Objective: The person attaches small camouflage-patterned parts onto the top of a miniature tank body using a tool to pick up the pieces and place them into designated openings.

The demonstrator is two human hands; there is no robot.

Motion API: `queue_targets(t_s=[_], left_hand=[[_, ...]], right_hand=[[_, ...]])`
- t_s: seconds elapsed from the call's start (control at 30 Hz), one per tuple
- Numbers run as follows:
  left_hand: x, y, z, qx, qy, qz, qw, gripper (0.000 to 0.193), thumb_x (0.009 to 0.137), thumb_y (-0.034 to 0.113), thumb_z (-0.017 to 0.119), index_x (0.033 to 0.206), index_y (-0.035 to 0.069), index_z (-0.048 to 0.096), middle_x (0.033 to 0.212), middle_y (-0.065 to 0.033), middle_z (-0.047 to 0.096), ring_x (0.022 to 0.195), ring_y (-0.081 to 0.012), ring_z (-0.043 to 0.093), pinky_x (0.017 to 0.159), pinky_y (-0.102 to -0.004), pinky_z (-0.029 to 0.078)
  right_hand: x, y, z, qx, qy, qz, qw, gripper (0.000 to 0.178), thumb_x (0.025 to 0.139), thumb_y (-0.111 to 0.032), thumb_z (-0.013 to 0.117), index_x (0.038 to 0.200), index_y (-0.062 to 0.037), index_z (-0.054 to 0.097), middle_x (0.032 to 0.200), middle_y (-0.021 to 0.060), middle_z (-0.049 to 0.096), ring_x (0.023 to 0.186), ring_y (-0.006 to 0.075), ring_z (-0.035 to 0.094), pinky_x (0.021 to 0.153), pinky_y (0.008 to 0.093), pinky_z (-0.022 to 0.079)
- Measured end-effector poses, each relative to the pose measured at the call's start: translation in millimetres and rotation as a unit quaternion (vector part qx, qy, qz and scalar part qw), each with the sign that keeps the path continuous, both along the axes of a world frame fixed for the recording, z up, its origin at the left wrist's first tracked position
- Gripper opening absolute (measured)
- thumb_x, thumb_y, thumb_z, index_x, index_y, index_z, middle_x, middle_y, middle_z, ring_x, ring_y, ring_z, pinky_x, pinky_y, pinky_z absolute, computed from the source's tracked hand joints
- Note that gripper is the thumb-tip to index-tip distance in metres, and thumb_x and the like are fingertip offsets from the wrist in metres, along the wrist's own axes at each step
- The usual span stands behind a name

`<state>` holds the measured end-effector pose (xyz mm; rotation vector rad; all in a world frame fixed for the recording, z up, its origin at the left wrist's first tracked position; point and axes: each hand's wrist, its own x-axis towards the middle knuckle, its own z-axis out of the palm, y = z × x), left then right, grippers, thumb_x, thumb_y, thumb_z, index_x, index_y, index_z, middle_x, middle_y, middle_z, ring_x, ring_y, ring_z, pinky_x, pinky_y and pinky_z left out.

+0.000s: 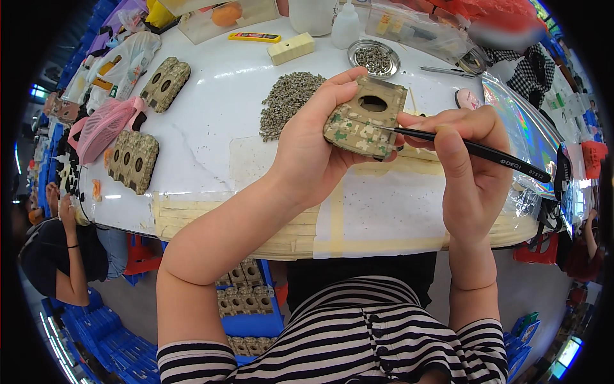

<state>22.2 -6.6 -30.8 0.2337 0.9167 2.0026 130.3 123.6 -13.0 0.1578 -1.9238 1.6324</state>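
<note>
My left hand (313,144) is closed around a camouflage-painted model tank hull (371,121), a boxy part with a round hole in its top, tilted up above the table. In my right hand (470,153) is a pair of black tweezers (492,152), held like a pen. Their fine tip points left and meets the front part of the hull's top, or hovers just over it. Whether a tiny piece sits in the tip is too small to tell. Beyond my left hand lies a heap of small grey-brown parts (288,99) on the white table (211,89).
More camouflage hulls (133,161) stand in rows at the left beside a pink mesh pouch (105,131). Farther back are a cream block (291,49), a yellow-cased tool (254,37), a white squeeze bottle (345,27) and a metal dish of parts (374,59). A blue crate (272,323) holds hulls below.
</note>
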Motion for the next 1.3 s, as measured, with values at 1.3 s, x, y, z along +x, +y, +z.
queue_targets(t_s=[1.3], left_hand=[[-2.7,-1.7,-2.7,0.037,0.013,-0.02,0.999,0.05,0.092,0.026,0.04,0.134,0.003,0.027,0.113,-0.0183,0.054,0.088,-0.0299,0.063,0.072,-0.0409,0.056]], right_hand=[[1.5,0.3,2.1,-0.003,-0.009,0.0,1.0,0.014,0.094,-0.013,0.051,0.088,-0.0009,0.046,0.087,0.015,0.062,0.089,0.0229,0.063,0.081,0.0304,0.049]])
